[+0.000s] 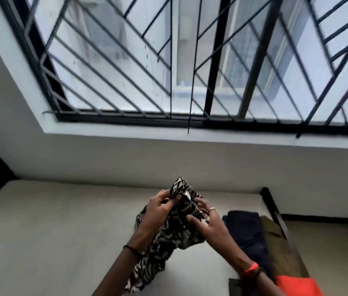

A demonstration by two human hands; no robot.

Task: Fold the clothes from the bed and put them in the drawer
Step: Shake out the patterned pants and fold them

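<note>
I hold a black-and-white patterned garment (168, 233) up above the pale bed (62, 231). My left hand (158, 207) pinches its top edge, near a small white label. My right hand (206, 216), with a ring on one finger, grips the bunched cloth just to the right. The rest of the garment hangs down between my forearms towards the bottom edge of the view. The drawer is not in view.
On the right side of the bed lie a dark navy garment (247, 233), an olive-brown one (279, 244) and an orange one (296, 285). A dark bed frame (272, 205) runs along the right. A barred window (190, 60) fills the wall ahead.
</note>
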